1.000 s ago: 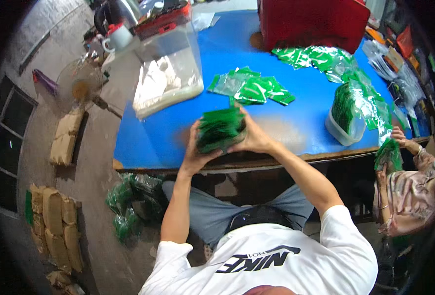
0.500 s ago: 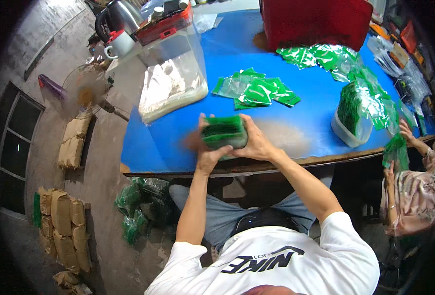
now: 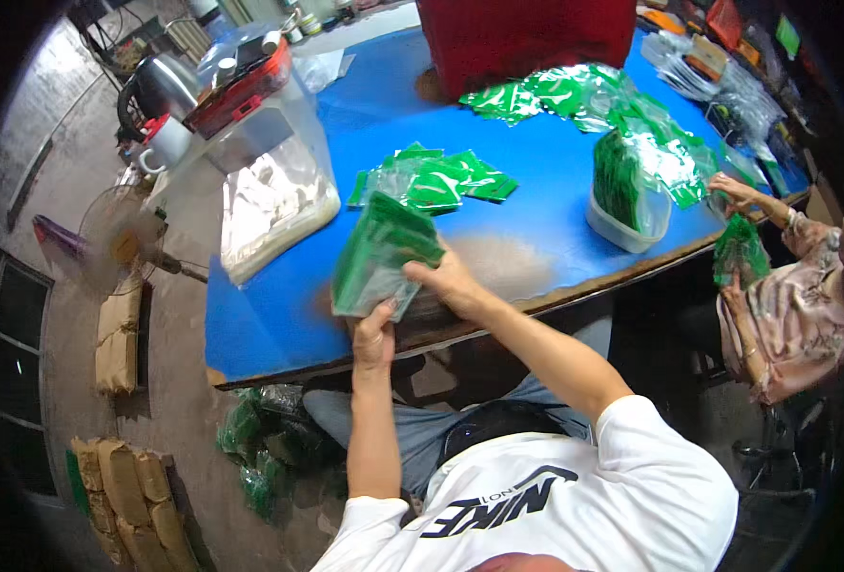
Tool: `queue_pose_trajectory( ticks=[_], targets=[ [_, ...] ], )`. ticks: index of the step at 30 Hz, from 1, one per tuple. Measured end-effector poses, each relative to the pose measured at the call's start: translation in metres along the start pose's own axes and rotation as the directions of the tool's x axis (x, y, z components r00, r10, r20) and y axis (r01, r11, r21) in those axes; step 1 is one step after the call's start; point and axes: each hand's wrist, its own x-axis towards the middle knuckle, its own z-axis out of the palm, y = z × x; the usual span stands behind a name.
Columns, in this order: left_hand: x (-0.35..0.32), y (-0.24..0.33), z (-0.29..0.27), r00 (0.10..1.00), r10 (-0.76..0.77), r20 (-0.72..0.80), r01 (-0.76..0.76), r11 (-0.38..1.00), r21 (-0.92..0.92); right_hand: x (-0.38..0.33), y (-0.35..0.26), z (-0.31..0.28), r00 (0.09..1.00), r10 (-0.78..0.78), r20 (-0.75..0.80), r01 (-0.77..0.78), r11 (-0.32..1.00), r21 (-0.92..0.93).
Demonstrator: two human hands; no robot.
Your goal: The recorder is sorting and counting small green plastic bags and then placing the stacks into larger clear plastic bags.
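Note:
Between my two hands is a thick stack of green and clear plastic packets [image 3: 379, 243], tilted above the table's near edge. My left hand [image 3: 374, 329] grips its lower end, thumb on top and the other fingers hidden beneath. At the stack's right side, my right hand [image 3: 451, 281] is closed on it with the thumb over the face. A loose pile of green packets [image 3: 432, 181] lies on the blue table [image 3: 279, 319] just beyond the stack. To the right stands a clear plastic tub [image 3: 632, 229] packed with upright green packets.
A clear bin [image 3: 279, 205] of shiny clear bags stands at the left, near a kettle [image 3: 164, 91] and a white mug [image 3: 166, 143]. Behind is a red box [image 3: 527, 43] with more packets before it. At the right, a co-worker's hands [image 3: 737, 195] handle green packets.
The stack has turned from edge-on to showing its broad face, and my hands have shifted to its lower end and right side. The whole view has swung, moving the table leftward.

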Motion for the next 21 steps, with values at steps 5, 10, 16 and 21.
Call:
queue_pose_trajectory(
  ticks=[5,10,16,21],
  targets=[
    [0.007,0.015,-0.002,0.94,0.106,0.324,-0.275,0.797,0.537,0.004,-0.011,-0.056,0.99,0.033,0.138,0.043,0.857,-0.514],
    [0.015,0.001,-0.009,0.926,0.082,0.369,-0.287,0.787,0.546,0.01,-0.017,-0.058,0.981,0.137,0.141,-0.031,0.816,-0.577],
    [0.016,0.005,-0.01,0.903,0.032,0.428,-0.312,0.735,0.603,0.017,-0.002,-0.05,0.979,0.058,0.195,0.024,0.92,-0.392],
    [0.018,0.0,-0.022,0.927,-0.004,0.375,-0.213,0.816,0.536,0.01,-0.011,-0.045,0.966,0.186,0.18,-0.124,0.943,-0.309]
  ],
)
